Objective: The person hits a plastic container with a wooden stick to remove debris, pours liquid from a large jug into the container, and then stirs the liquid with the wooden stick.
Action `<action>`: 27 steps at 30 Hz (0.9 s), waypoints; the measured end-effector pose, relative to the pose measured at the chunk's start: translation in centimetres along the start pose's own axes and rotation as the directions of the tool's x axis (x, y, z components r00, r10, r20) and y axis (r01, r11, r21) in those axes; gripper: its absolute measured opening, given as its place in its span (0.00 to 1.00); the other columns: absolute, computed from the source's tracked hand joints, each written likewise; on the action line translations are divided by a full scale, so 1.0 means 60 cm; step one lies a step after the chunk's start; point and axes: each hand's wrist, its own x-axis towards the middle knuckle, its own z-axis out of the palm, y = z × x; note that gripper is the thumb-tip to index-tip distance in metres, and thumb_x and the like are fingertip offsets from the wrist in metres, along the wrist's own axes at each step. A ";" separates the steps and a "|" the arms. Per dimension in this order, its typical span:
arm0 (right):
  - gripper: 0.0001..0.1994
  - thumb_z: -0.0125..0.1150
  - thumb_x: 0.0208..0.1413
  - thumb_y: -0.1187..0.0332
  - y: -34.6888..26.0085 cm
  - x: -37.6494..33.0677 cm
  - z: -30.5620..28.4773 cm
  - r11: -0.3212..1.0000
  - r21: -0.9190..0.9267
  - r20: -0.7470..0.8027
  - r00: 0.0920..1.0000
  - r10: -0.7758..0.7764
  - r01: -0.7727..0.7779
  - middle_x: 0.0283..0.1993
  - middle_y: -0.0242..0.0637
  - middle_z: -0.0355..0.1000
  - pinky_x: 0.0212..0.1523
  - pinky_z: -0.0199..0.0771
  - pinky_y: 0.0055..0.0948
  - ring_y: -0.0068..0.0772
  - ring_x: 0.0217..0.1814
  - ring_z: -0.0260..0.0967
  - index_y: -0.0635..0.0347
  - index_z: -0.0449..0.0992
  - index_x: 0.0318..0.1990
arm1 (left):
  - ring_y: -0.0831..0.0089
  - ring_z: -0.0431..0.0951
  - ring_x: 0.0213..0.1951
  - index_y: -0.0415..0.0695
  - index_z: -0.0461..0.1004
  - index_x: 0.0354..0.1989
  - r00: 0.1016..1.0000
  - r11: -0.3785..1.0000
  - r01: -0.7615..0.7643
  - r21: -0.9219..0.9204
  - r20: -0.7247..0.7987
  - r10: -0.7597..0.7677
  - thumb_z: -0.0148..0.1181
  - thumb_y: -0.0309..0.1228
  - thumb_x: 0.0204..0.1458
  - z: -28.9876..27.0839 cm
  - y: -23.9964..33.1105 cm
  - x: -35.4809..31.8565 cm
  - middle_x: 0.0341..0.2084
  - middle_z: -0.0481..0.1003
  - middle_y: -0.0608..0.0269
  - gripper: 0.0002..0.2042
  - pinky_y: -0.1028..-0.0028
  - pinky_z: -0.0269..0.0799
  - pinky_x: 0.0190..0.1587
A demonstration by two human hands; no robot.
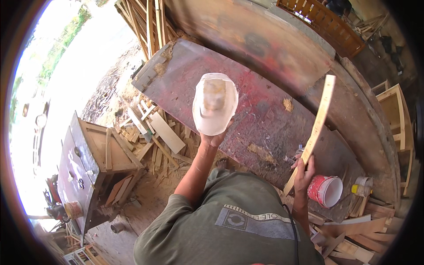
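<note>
My left hand [215,138] grips the near end of a white cut-open plastic container [215,121], lifted over the stained workbench [260,128]. The container's inside faces up and shows tan, patchy residue or contents that I cannot make out exactly. Part of the hand is hidden beneath it. On the right, my right hand [304,170] is closed round the lower part of a long pale wooden strip [320,115], which slants up and away to the right. Just beside that hand stands a red and white bucket [325,191], and a small metal object [299,150] shows behind its fingers.
A clear jar with a yellow label [362,187] is right of the bucket. Wood offcuts [165,132] and sawdust lie left of the bench, more boards [357,238] at lower right. A wooden cabinet [95,154] stands left; long strips [150,22] lean at the far end.
</note>
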 end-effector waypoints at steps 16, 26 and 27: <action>0.25 0.66 0.61 0.62 0.169 0.070 0.045 0.834 -0.524 0.180 0.979 -0.092 0.175 0.56 0.53 0.72 0.52 0.74 0.43 0.51 0.54 0.72 0.69 0.72 0.61 | 0.56 0.67 0.67 0.56 0.57 0.74 0.956 0.934 0.280 0.223 -0.154 -0.250 0.36 0.67 0.64 0.112 -0.150 -0.064 0.69 0.63 0.60 0.37 0.49 0.64 0.68; 0.14 0.57 0.68 0.70 -0.048 0.077 -0.055 0.950 -0.255 -0.134 0.966 -0.220 0.181 0.51 0.40 0.74 0.45 0.77 0.27 0.30 0.49 0.75 0.68 0.76 0.56 | 0.52 0.61 0.71 0.56 0.53 0.76 0.872 0.863 0.487 -0.132 0.122 -0.474 0.42 0.67 0.61 0.050 -0.179 -0.073 0.73 0.57 0.60 0.40 0.48 0.58 0.71; 0.14 0.57 0.68 0.70 -0.071 0.071 -0.057 0.954 -0.237 -0.157 0.962 -0.222 0.181 0.50 0.40 0.74 0.44 0.77 0.27 0.29 0.48 0.74 0.68 0.76 0.56 | 0.52 0.61 0.71 0.56 0.53 0.76 0.866 0.859 0.498 -0.119 0.117 -0.486 0.42 0.67 0.61 0.050 -0.181 -0.074 0.73 0.57 0.59 0.40 0.48 0.58 0.71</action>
